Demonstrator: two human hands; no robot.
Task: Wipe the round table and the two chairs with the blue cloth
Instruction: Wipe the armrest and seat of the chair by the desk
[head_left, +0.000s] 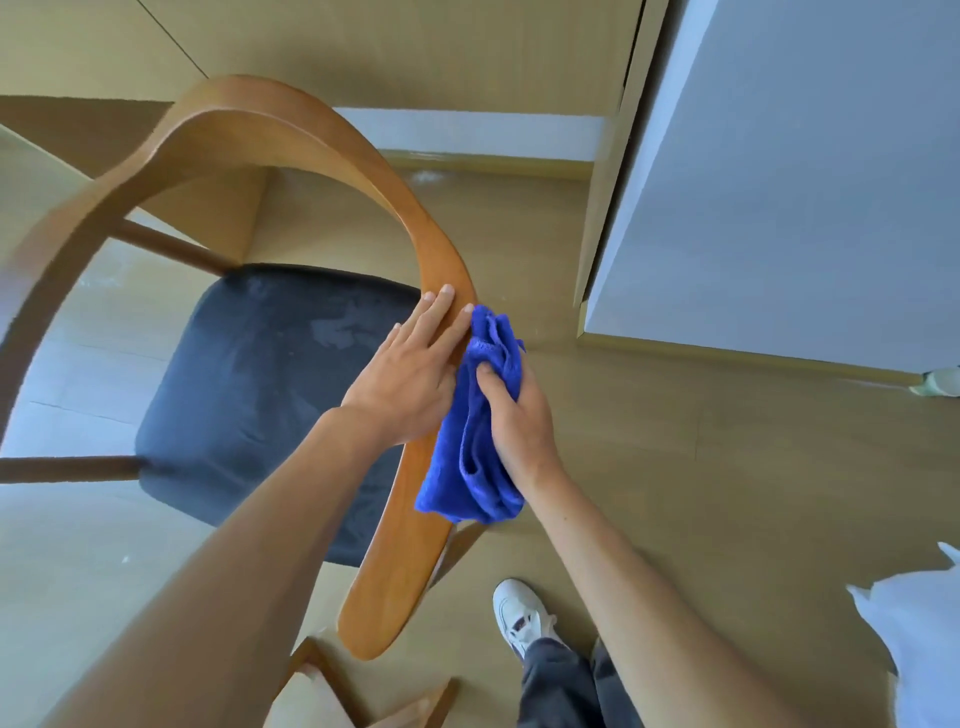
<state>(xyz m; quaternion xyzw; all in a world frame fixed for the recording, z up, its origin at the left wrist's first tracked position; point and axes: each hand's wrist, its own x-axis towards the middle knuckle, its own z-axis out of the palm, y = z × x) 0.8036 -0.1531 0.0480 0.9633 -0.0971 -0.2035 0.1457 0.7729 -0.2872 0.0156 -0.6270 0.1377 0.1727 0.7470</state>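
Right hand (519, 415) gripped the blue cloth (467, 467) on the chair armrest (400, 587); flat left hand (410, 374) steadied it; long strokes would suit.

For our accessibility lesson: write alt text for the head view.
A person's right hand grips a blue cloth against a wooden chair's curved armrest, while the left hand rests flat on it. Dark seat cushion below.
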